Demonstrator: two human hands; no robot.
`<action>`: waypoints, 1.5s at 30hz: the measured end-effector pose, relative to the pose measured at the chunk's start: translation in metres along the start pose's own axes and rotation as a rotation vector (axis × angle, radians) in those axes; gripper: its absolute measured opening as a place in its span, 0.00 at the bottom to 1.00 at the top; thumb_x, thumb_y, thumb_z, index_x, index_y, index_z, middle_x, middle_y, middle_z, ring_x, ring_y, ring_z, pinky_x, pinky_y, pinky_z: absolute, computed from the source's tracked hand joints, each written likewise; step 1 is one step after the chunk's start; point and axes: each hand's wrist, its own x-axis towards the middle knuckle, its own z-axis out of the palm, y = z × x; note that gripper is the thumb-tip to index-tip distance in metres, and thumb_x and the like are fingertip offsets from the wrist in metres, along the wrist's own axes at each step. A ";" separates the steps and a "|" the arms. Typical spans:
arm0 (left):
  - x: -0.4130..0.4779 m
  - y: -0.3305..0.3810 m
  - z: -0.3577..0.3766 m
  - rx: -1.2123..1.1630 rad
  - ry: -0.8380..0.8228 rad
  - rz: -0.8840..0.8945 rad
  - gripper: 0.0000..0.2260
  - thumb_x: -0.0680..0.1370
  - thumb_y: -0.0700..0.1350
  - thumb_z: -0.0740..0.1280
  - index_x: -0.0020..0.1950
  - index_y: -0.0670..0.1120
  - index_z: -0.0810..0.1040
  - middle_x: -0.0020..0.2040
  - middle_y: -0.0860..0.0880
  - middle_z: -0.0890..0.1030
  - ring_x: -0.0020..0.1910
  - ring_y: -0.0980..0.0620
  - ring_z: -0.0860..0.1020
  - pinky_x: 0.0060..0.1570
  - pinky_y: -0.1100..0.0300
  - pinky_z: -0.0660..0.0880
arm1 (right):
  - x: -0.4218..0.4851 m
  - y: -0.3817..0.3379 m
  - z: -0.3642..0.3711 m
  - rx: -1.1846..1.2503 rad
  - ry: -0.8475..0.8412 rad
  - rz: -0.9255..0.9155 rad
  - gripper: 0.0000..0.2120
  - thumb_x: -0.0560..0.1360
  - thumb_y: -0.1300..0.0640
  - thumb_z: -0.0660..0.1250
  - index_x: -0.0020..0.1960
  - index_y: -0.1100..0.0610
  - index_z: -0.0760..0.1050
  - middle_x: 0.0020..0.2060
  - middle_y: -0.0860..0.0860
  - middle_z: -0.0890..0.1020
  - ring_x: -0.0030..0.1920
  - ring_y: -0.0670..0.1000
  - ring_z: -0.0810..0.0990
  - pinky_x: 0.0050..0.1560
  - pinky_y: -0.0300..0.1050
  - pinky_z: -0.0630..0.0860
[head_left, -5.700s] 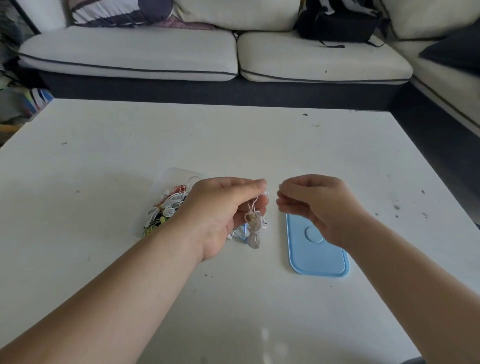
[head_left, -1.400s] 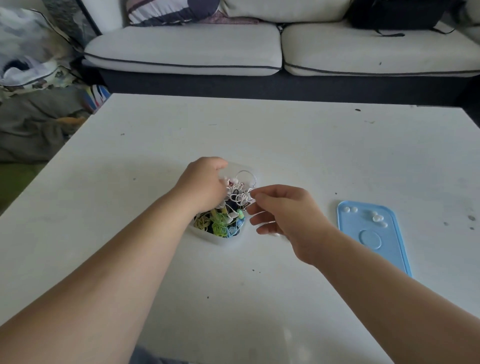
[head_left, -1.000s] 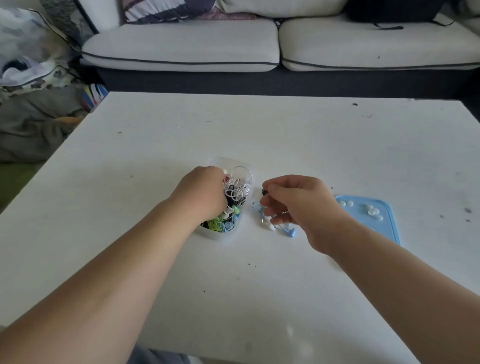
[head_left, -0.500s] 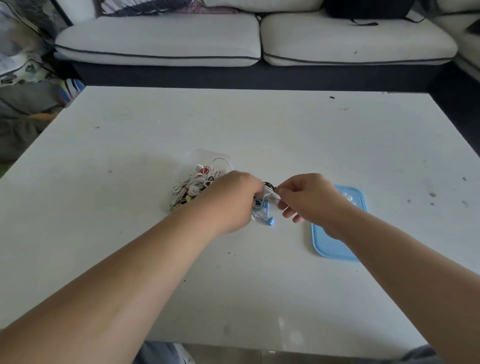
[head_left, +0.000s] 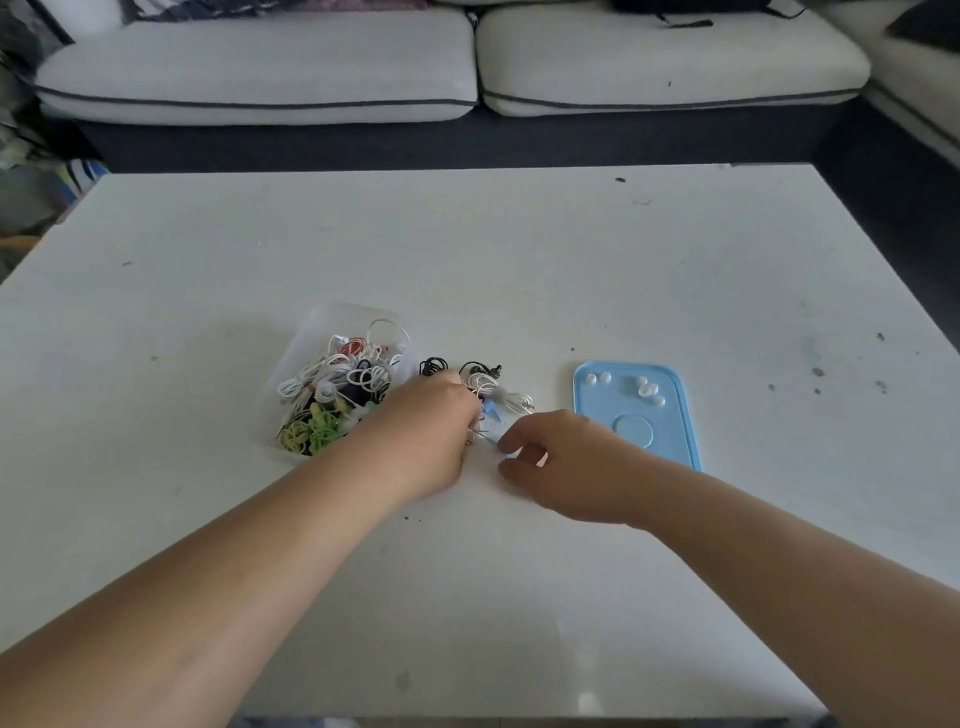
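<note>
Just right of the clear box (head_left: 318, 332), the left hand (head_left: 431, 431) grips the tangled earphones (head_left: 496, 392) and the right hand (head_left: 563, 465) seemingly pinches their blue cord (head_left: 491, 415), so a hard tug could tighten knots.

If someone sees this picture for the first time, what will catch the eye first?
Probably the clear box left of centre on the white table, crammed with tangled cables in white, black and green. Then the left hand and right hand, close together over loose cable bundles beside it, and the light blue lid at the right with small white pieces on it.
</note>
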 end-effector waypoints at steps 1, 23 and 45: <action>-0.001 -0.001 0.000 -0.013 -0.016 -0.001 0.07 0.76 0.39 0.66 0.51 0.46 0.81 0.50 0.49 0.72 0.50 0.45 0.77 0.48 0.53 0.75 | -0.001 0.001 -0.001 0.000 -0.008 0.002 0.14 0.81 0.49 0.66 0.65 0.50 0.77 0.49 0.43 0.79 0.44 0.47 0.78 0.44 0.38 0.73; -0.021 -0.013 -0.032 -0.632 0.223 -0.210 0.07 0.74 0.48 0.75 0.43 0.53 0.78 0.36 0.55 0.78 0.31 0.57 0.74 0.33 0.65 0.71 | -0.005 -0.001 -0.003 0.116 -0.008 0.066 0.18 0.75 0.43 0.74 0.61 0.47 0.76 0.47 0.42 0.80 0.42 0.46 0.80 0.40 0.39 0.76; -0.019 0.001 -0.038 -0.884 0.136 -0.252 0.15 0.84 0.55 0.63 0.45 0.49 0.83 0.43 0.45 0.86 0.41 0.50 0.84 0.54 0.44 0.82 | -0.009 -0.003 -0.009 0.399 0.136 -0.133 0.06 0.77 0.44 0.71 0.50 0.46 0.81 0.43 0.46 0.85 0.43 0.51 0.85 0.43 0.53 0.85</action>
